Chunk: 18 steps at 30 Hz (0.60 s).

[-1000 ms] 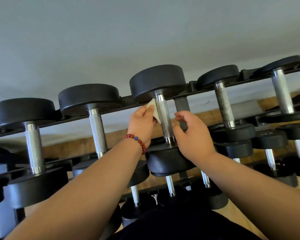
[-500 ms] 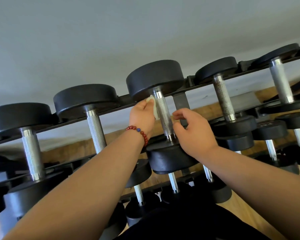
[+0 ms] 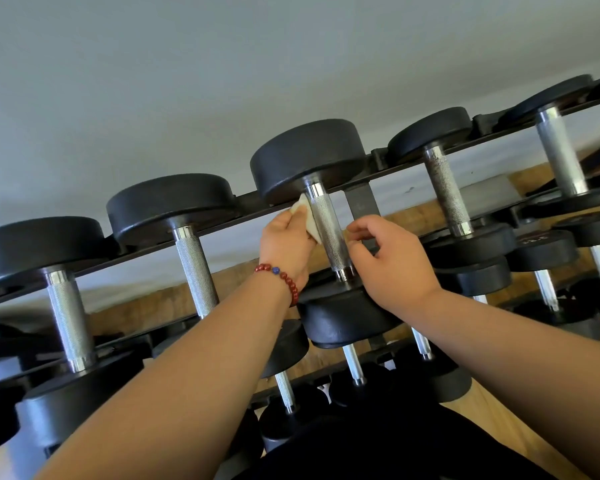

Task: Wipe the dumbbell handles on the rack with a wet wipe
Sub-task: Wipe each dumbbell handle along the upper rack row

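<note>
While the left hand (image 3: 284, 239) is pinching the wet wipe (image 3: 307, 221) against the upper left side of the middle dumbbell's handle (image 3: 329, 233) on the top rail of the rack (image 3: 248, 202), the right hand (image 3: 390, 263) is hovering just beside the handle's lower end, fingers loosely curled, grasping nothing (thumb contact unclear). Wiping of this handle is seemingly just starting. Next, the wipe probably needs dragging down and round it.

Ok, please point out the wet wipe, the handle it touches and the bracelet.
wet wipe (image 3: 311, 226): head view, on the white fold beside the handle.
handle (image 3: 329, 228): head view, on its rough middle part.
bracelet (image 3: 284, 276): head view, on a red bead.
</note>
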### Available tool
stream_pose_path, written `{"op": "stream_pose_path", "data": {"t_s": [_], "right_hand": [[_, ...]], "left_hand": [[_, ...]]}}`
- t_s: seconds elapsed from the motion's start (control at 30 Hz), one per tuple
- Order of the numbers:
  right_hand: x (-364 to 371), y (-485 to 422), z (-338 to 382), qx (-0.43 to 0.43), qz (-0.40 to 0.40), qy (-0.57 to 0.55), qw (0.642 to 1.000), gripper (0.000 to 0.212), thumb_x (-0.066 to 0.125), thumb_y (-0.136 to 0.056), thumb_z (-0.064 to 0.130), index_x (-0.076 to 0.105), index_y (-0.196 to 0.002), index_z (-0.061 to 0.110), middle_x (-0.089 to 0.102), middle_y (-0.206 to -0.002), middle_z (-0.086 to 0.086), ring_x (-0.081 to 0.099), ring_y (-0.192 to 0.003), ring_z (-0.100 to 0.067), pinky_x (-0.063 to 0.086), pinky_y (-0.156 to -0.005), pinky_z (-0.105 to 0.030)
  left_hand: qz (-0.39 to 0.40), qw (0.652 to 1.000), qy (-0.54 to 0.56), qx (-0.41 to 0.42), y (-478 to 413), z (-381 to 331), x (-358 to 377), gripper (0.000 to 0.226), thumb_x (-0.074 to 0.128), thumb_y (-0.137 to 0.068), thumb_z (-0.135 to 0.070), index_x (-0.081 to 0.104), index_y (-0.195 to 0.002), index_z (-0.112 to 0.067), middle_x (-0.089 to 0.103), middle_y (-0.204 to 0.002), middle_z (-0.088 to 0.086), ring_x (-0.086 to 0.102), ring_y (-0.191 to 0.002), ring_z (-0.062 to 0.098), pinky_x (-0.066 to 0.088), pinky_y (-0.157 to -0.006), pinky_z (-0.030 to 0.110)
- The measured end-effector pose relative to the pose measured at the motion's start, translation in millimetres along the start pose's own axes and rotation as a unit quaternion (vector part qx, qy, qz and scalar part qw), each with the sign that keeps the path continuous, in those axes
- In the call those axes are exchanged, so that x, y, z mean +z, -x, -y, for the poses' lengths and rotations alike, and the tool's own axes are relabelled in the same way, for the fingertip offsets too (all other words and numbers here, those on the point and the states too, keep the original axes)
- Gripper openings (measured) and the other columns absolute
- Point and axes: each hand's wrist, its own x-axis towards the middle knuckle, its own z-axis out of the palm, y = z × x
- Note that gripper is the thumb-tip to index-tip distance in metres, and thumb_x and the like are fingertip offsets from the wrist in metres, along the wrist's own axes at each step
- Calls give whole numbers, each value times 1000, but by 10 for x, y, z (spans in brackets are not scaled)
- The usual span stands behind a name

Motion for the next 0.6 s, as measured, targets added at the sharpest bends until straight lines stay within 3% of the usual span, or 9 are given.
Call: {"op": "stream_pose_path", "data": {"t_s": [0.1,0.33,0.43,0.5,0.6], "right_hand": [[1,-9,-4,2,3,1,1000,23,54,-93,20,61,-115,20,62,-104,10,56,-101,-10,51,-86,-34],[-6,3,-1,4,1,-9,1000,22,55,-93,19,62,-113,19,63,-102,10,57,-98,-9,52,-85,-32],[-3,-6,-2,8,3,-8,1000,22,55,-93,20,61,-114,19,62,-102,10,57,-99,-10,51,-85,-32],[1,-6,0,4,5,-1,1000,22,55,-93,21,61,-114,20,62,-103,10,56,-101,-11,51,-86,-32],[1,-3,5,6,4,-2,1000,21,55,-93,20,62,-113,20,62,-101,11,57,-100,-11,51,-85,-33]], "left_hand": [[23,999,-18,14,103,101,-95,16,52,-100,-24,64,-90,-26,68,-104,6,65,-104,21,53,-96,40],[-41,997,-55,35,-99,-20,84,20,51,-99,-32,68,-99,-23,67,-94,2,63,-91,17,54,-90,35],[-30,987,-113,108,121,66,24,25,47,-101,-31,69,-108,-23,66,-85,-6,58,-75,7,52,-71,23],[-11,979,-140,147,281,137,-32,25,45,-102,-30,67,-114,-28,67,-94,-9,57,-80,4,51,-77,23],[-35,987,-113,107,118,42,36,24,46,-101,-30,66,-87,-29,67,-87,-6,61,-83,10,54,-82,29]]}}
